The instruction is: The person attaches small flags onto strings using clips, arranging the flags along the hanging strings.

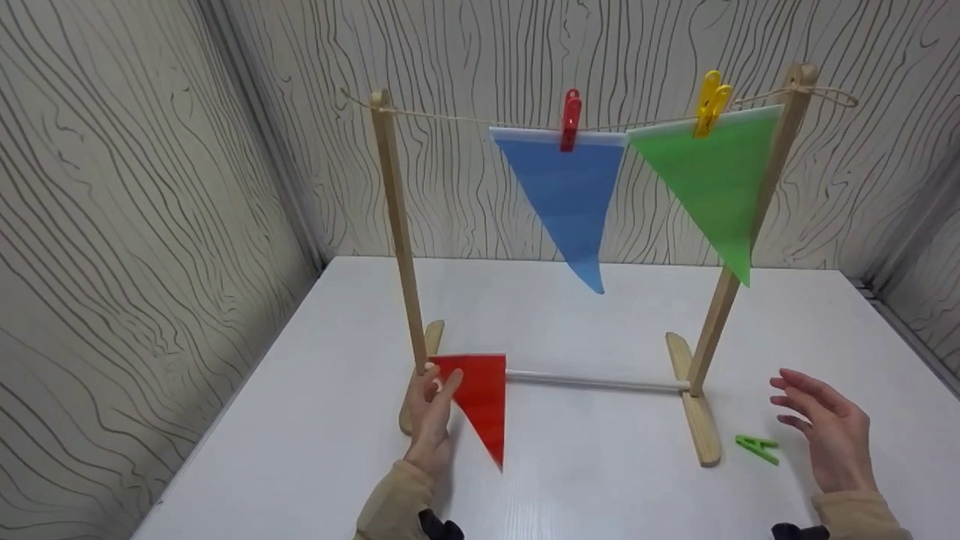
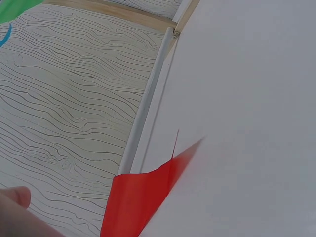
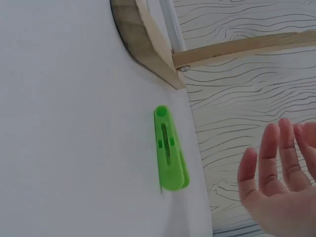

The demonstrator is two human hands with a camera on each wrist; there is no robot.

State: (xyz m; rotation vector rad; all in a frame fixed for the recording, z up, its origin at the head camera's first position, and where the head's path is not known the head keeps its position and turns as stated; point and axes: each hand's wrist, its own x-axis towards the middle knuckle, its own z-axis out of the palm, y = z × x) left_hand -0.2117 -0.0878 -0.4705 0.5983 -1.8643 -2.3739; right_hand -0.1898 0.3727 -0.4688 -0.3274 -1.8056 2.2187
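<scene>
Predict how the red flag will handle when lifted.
The red flag is probably floppy: it bends in the left-wrist view. It looks thin, so likely light. Its tip may curl, like that of the blue flag.

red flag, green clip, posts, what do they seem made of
Red flag: probably thin plastic or coated fabric, slightly shiny, bending like a sheet. Green clip: likely moulded plastic, smooth, evenly coloured. Posts: seem wooden, matte, mottled tan.
</scene>
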